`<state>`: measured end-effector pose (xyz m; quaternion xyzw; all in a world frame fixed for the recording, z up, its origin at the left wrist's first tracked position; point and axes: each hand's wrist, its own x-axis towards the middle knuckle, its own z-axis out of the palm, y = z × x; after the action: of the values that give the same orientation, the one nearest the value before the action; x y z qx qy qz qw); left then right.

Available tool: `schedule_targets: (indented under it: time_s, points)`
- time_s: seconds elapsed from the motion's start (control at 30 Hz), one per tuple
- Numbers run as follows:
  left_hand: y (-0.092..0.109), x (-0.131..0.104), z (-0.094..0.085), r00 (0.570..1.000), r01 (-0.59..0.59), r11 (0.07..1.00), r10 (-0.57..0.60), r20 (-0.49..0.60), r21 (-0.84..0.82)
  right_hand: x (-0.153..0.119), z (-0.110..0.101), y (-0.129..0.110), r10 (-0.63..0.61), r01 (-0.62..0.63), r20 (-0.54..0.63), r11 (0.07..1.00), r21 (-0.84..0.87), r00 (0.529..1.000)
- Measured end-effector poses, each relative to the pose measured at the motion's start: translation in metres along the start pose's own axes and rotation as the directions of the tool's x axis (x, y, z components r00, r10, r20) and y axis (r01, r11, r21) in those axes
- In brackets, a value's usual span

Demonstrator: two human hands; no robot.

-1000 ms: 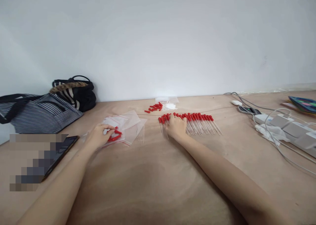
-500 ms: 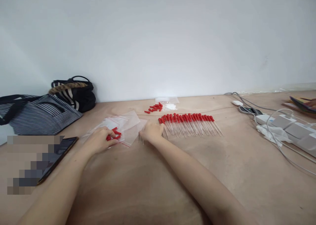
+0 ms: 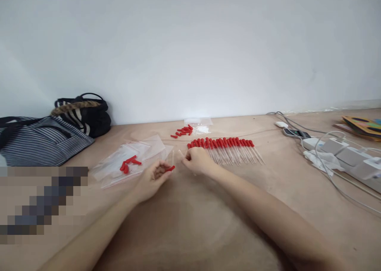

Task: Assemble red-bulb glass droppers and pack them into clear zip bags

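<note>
My left hand (image 3: 152, 180) pinches a small red rubber dropper bulb (image 3: 170, 168) between thumb and fingers. Just to its right, my right hand (image 3: 199, 160) is closed on a thin clear dropper tube (image 3: 181, 153), whose end pokes out toward the upper left. Another clear tube (image 3: 173, 156) lies on the table between the hands. Behind and right of my right hand runs a row of droppers (image 3: 226, 144) with red bulbs on clear stems. Several loose red bulbs (image 3: 127, 163) rest on clear plastic bags (image 3: 151, 148) left of my left hand.
Farther back lie more red bulbs (image 3: 185, 130) beside a clear bag of tubes (image 3: 202, 129). Two bags, one striped (image 3: 47, 138) and one black (image 3: 97, 118), stand at the left by the wall. A power strip (image 3: 370, 179) with chargers and cables occupies the right side.
My left hand has moved right, away from the plastic bags, with a red bulb in its fingers. My right hand has lifted slightly right, with a tube now showing in it.
</note>
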<state>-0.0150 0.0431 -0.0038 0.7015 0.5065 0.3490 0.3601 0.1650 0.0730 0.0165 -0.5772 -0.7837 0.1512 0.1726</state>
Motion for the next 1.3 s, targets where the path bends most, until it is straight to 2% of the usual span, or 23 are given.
schedule_targets:
  time_s: [0.07, 0.13, 0.2, 0.3, 0.6, 0.77, 0.97, 1.13, 1.3]
  points:
    - [0.002, -0.002, 0.024, 0.999, 0.005, 0.995, 0.000, 0.054, -0.102, -0.022, -0.006, 0.024, -0.150, 0.153, -0.117, 0.988, 0.016, 0.982]
    - [0.005, -0.003, 0.039, 0.997, 0.004, 0.988, 0.009, 0.083, -0.155, -0.043, -0.006, 0.048, -0.301, 0.305, -0.250, 0.952, -0.026, 0.920]
    - [0.008, -0.002, 0.045, 0.996, 0.003, 0.984, 0.012, 0.083, -0.176, -0.060, -0.001, 0.066, -0.401, 0.396, -0.336, 0.914, -0.085, 0.852]
    - [0.010, -0.002, 0.048, 0.999, 0.003, 0.980, 0.008, 0.052, -0.200, -0.071, 0.008, 0.075, -0.443, 0.440, -0.395, 0.892, -0.104, 0.805]
    - [0.010, -0.004, 0.053, 0.997, -0.051, 0.964, 0.062, 0.036, -0.261, -0.070, 0.020, 0.054, -0.499, 0.502, -0.406, 0.858, -0.109, 0.765]
    - [0.011, -0.005, 0.056, 1.000, -0.013, 0.960, 0.012, -0.008, -0.279, -0.073, 0.023, 0.053, -0.547, 0.542, -0.416, 0.828, -0.141, 0.727]
    - [0.008, -0.009, 0.062, 0.997, 0.019, 0.935, -0.043, -0.061, -0.355, -0.075, 0.023, 0.051, -0.593, 0.572, -0.387, 0.800, -0.183, 0.706]
    - [0.008, -0.010, 0.062, 0.995, 0.072, 0.924, -0.093, -0.038, -0.376, -0.076, 0.018, 0.050, -0.666, 0.618, -0.366, 0.744, -0.255, 0.650]
    - [0.010, -0.013, 0.060, 0.997, 0.077, 0.932, -0.073, 0.024, -0.355, -0.074, 0.014, 0.055, -0.727, 0.643, -0.331, 0.687, -0.339, 0.602]
